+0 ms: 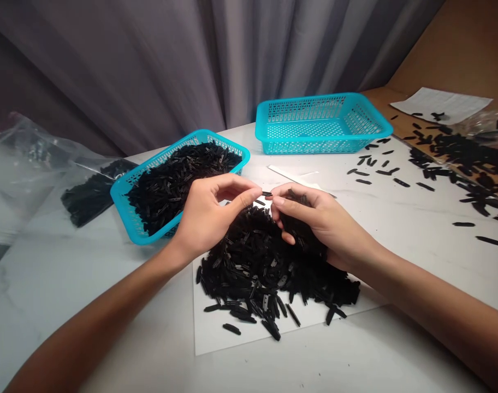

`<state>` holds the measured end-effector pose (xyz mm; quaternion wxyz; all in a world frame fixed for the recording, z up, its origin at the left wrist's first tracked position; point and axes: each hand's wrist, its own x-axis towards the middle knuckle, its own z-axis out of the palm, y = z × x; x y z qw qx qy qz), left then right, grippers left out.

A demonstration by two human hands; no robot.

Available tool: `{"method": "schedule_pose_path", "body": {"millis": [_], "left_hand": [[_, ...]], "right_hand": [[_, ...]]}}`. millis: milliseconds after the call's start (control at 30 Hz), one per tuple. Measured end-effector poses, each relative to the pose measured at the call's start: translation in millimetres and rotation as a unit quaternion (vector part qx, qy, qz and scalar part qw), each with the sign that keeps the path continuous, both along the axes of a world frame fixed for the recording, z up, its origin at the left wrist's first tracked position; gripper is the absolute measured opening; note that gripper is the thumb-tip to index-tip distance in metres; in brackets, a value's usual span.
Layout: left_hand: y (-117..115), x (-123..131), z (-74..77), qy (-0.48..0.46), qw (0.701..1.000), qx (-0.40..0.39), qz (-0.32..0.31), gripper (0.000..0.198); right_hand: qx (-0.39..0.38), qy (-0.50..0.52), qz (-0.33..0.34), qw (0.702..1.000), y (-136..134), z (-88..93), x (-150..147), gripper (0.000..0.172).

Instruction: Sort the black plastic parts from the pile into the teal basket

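Note:
Between the fingertips of both hands is a small, narrow black piece (267, 194), held level above a heap. My left hand (214, 210) pinches its left end with thumb and forefinger. At its right end, my right hand (308, 215) closes thumb and forefinger on it, the other fingers curled below. Under the hands a heap of similar black pieces (249, 267) lies on a white sheet (206, 338). A blue basket (140, 238) full of such pieces stands just left of my left hand. What the pieces are I cannot make out.
Behind the heap stands a second blue basket (322, 146) with a bare floor. Loose black pieces (470, 153) spread over the right side, near a paper (441, 103). On the left lies a clear plastic bag (40, 153) with black pieces. A grey curtain (150, 65) hangs behind.

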<state>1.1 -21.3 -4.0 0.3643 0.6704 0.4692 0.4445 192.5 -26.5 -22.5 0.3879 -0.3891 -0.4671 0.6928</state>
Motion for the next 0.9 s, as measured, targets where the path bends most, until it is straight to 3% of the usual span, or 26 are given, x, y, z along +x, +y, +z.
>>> {"method": "schedule_pose_path", "body": {"millis": [200,333,533,900], "left_hand": [[-0.4,0.3,-0.5,0.008,0.999,-0.018,-0.030,0.014],[-0.9,-1.0,1.5,0.070,0.995,0.071,-0.016,0.019],[-2.0,-2.6,2.8,0.134,0.973,0.185,-0.025,0.003],[-3.4,-0.5,-2.1,0.142,0.974,0.175,0.000,0.013]], "right_hand": [[0.005,0.002,-0.013,1.000,-1.5,2.0,-1.8,0.015],[-0.004,0.014,-0.021,1.000,-0.6,1.9,-2.1,0.016],[-0.034,0.047,-0.004,0.998,-1.9,3.1,-0.2,0.015],[-0.027,0.024,0.010,0.999,-3.0,5.6,-0.2,0.021]]}}
